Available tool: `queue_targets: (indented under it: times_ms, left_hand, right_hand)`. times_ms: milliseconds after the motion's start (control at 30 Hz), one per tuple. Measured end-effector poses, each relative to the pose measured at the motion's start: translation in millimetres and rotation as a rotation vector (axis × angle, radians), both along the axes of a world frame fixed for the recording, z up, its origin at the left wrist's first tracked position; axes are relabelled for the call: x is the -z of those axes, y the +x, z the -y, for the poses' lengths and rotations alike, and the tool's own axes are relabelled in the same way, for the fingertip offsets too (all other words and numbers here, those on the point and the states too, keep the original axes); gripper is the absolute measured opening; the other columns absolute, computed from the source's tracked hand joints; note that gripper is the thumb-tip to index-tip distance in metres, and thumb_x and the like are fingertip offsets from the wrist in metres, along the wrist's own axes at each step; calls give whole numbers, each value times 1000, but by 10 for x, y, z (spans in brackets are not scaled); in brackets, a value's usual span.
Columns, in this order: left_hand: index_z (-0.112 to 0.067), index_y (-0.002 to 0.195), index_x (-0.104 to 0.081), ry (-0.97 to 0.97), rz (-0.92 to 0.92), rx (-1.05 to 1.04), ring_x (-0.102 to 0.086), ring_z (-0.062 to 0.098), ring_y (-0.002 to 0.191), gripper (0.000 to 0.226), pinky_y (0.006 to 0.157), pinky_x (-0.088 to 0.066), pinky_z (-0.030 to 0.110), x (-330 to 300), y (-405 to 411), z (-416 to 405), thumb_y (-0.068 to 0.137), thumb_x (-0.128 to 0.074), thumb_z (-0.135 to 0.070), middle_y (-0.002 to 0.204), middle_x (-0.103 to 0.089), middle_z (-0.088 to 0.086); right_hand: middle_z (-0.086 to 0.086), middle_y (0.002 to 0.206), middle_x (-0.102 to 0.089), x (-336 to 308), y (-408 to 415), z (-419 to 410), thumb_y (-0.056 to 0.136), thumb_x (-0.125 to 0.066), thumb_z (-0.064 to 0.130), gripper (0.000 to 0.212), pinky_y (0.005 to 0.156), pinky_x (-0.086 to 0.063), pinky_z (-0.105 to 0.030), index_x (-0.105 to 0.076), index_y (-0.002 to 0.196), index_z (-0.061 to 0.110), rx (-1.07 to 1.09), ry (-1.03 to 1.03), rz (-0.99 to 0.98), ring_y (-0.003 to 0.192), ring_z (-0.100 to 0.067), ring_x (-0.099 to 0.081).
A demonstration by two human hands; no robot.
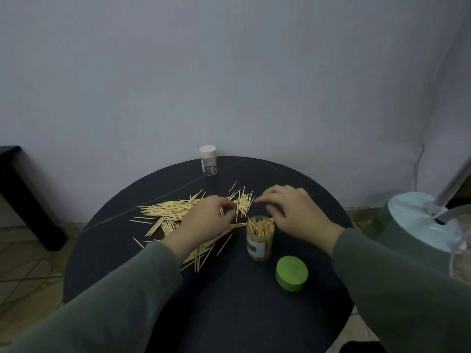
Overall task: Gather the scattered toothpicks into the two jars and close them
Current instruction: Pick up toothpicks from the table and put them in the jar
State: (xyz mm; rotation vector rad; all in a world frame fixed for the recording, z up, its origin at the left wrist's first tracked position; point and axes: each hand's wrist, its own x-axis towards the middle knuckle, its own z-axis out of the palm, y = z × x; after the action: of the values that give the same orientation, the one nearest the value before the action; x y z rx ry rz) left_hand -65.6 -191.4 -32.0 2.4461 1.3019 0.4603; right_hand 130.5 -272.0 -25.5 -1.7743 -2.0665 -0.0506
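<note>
Pale wooden toothpicks [168,211] lie scattered over the left and middle of a round black table [229,301]. An open clear jar [260,238], nearly full of upright toothpicks, stands right of centre. Its green lid [291,273] lies on the table in front of it. A second small clear jar [208,160] with a white cap on stands at the far edge and holds only a few toothpicks. My left hand [204,222] rests on the pile, fingers curled onto a small bundle [243,203]. My right hand [293,212] hovers just behind the open jar, fingers spread toward the same bundle.
A grey wall stands close behind the table. A pale green appliance base [423,225] with a metal pole sits at the right, near the table's edge. A dark piece of furniture [23,194] is at the far left. The floor is tiled.
</note>
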Motion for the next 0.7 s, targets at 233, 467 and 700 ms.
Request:
queue_targets:
  times_ms: [233,467,700]
  left_hand:
    - [-19,133,-53,164,-199,-178,-43,22,122,66,96,-42,37,161,326,-174,88,-45,-66,132,-51,4]
    - [-12,142,-42,84,-312,-197,-32,31,134,87,106,-37,44,180,507,-481,84,-34,-77,143,-42,12]
    - [-16,136,-53,62,-254,-120,-37,25,124,62,102,-39,41,246,491,-664,95,-35,-59,135,-45,8]
  right_hand:
    - [10,131,-52,196,157,-227,89,-59,48,34,106,-31,-41,-60,122,37,151,-237,47,123,-12,-43]
    - [4,146,-38,323,124,-531,92,-50,54,61,109,-26,-46,-33,147,34,292,-264,79,134,-19,-31]
    - [7,129,-51,355,45,-744,97,-47,45,40,104,-26,-42,-51,135,35,217,-194,112,121,-15,-41]
